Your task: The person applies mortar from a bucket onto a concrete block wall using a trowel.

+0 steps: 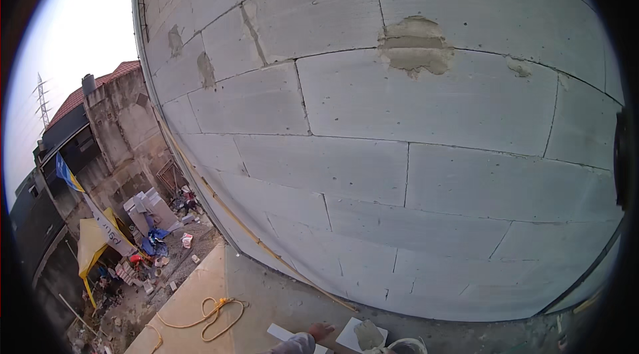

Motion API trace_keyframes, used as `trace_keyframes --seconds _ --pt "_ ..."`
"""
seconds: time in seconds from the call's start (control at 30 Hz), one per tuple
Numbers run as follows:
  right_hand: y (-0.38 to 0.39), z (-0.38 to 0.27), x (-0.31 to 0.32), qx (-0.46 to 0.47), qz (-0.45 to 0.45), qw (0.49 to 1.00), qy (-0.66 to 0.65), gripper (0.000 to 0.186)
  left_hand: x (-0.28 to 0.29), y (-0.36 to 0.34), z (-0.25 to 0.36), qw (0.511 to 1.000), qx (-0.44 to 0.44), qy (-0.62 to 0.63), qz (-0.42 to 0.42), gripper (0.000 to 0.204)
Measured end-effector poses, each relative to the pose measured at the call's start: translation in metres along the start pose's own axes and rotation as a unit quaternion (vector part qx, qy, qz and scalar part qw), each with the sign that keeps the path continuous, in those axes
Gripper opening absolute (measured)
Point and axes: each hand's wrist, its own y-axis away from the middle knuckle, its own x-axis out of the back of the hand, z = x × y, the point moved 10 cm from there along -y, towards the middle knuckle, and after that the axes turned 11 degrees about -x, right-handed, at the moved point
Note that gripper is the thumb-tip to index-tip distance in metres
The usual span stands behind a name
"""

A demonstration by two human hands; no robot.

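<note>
Block wall (359,101) fills most of the view, grey floor (259,291) below. Thin pole (229,214) slants across the wall; yellow rope (225,301) lies loose, left. White block (346,335) at bottom edge, just right of left hand (322,332); can't tell finger state or contact. Right hand out of view.

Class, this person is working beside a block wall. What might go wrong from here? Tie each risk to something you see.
1. A foot might catch in the yellow rope, which lies in loose loops on the floor.
2. The thin pole slanting along the wall might slide if knocked.
3. The hand is close beside a white block, so fingers might get scraped or pinched if it shifts.
</note>
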Motion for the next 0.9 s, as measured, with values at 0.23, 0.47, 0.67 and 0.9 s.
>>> trace_keyframes --seconds 0.23,0.47,0.67,0.9 --pt "0.006 -0.250 0.512 -0.005 0.243 0.852 -0.464 0.052 0.052 0.084 -0.131 0.991 0.085 0.070 0.074 0.047" --pt "0.003 -0.343 0.694 0.172 0.392 0.731 -0.531 0.027 0.057 0.131 -0.162 0.994 0.060 0.067 0.068 0.045" --pt "-0.020 -0.425 0.830 0.329 0.434 0.656 -0.522 0.029 0.041 0.133 -0.156 0.990 0.054 0.092 0.095 0.043" --pt "-0.053 -0.474 0.915 0.303 0.468 0.689 -0.462 0.034 0.012 0.138 -0.170 0.980 0.073 0.119 0.145 0.040"
